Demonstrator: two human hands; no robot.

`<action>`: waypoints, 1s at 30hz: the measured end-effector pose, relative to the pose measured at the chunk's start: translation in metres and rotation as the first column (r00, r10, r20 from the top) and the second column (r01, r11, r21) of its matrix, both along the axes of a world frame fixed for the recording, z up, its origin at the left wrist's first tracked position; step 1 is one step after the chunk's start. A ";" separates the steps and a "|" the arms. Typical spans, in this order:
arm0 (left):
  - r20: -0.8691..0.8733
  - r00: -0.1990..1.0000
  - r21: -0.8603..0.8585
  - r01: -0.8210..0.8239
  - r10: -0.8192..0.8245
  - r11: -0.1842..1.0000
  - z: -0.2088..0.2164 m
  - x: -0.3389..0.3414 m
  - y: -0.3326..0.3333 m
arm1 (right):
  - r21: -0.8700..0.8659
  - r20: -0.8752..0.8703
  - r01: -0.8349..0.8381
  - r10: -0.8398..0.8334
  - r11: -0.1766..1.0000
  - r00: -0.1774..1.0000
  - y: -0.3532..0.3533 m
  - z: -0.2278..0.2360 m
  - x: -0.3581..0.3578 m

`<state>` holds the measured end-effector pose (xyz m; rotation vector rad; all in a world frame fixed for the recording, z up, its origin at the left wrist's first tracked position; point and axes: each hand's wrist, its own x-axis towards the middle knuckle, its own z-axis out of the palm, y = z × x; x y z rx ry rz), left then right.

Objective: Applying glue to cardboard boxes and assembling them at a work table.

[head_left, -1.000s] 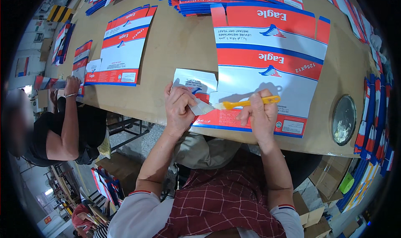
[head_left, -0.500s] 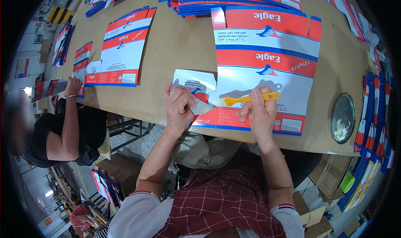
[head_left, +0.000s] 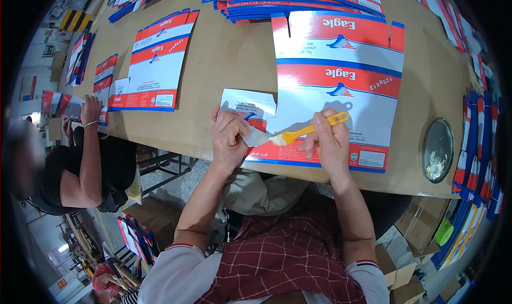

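A flat red, white and blue printed carton [head_left: 330,104] lies unfolded on the table in front of me. My left hand [head_left: 228,138] is closed at its left side, fingers pinching a small pale flap [head_left: 256,137] that is bent up. My right hand [head_left: 332,144] grips a yellow-handled glue brush [head_left: 305,131] by the handle over the carton's near part. The brush's pale bristles are at the flap's right edge, seemingly touching it. To the right on the table is a round dark dish [head_left: 438,150] with whitish paste in it.
More flat cartons are stacked at the table's far side [head_left: 293,2], and others stand along the right [head_left: 472,144]. On the left another person [head_left: 80,165] handles a carton beside further flat ones [head_left: 154,72]. Cardboard boxes [head_left: 421,224] sit below the table edge at right.
The brush has moved left and down, its bristles now at the flap, with a steeper handle. The carton's far end has shifted slightly left. My left hand has stayed in place.
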<state>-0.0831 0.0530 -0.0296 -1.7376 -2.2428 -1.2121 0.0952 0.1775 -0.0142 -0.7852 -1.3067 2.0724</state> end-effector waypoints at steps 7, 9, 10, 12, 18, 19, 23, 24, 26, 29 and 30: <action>0.055 0.998 0.031 0.033 -0.035 0.999 -0.017 0.004 -0.010 | -0.284 -0.048 0.292 -0.317 0.914 0.947 -0.012 -0.013 0.009; 0.021 0.999 0.106 0.029 -0.032 0.994 -0.007 0.006 -0.012 | -0.362 -0.056 0.352 -0.397 0.863 0.916 -0.013 -0.003 0.006; -0.001 1.000 0.129 0.019 -0.019 0.991 -0.001 0.009 -0.014 | -0.349 -0.085 0.333 -0.383 0.876 0.920 -0.012 0.000 0.006; 0.124 0.990 0.161 -0.087 0.067 0.983 0.003 0.014 -0.018 | -0.413 -0.100 0.369 -0.444 0.833 0.891 -0.007 -0.001 0.006; -0.248 0.927 -0.126 0.257 -0.281 0.958 0.010 0.015 -0.005 | -0.545 -0.120 0.373 -0.511 0.750 0.851 0.004 -0.003 0.003; -0.253 0.922 -0.166 0.257 -0.293 0.952 0.010 0.013 -0.005 | -0.616 -0.107 0.352 -0.517 0.705 0.849 0.005 -0.001 0.002; 0.101 0.910 -0.350 0.412 -0.403 0.842 0.029 -0.013 0.001 | -0.629 -0.280 0.196 -0.454 0.753 0.846 0.009 -0.004 0.008; 0.374 0.840 -0.403 0.529 -0.393 0.746 0.035 -0.025 0.009 | -0.624 -0.282 0.203 -0.460 0.754 0.842 0.009 -0.004 0.007; 0.297 0.935 -0.239 0.271 -0.195 0.932 0.039 -0.042 0.040 | -0.654 -0.323 0.164 -0.469 0.738 0.822 0.010 -0.003 0.006; -0.237 0.968 0.062 0.098 -0.081 0.993 0.067 -0.091 0.127 | -0.667 -0.316 0.183 -0.496 0.722 0.809 0.013 0.001 0.011; -0.283 0.957 0.060 0.085 -0.064 0.995 0.079 -0.108 0.150 | -0.667 -0.321 0.172 -0.488 0.725 0.811 0.012 0.001 0.010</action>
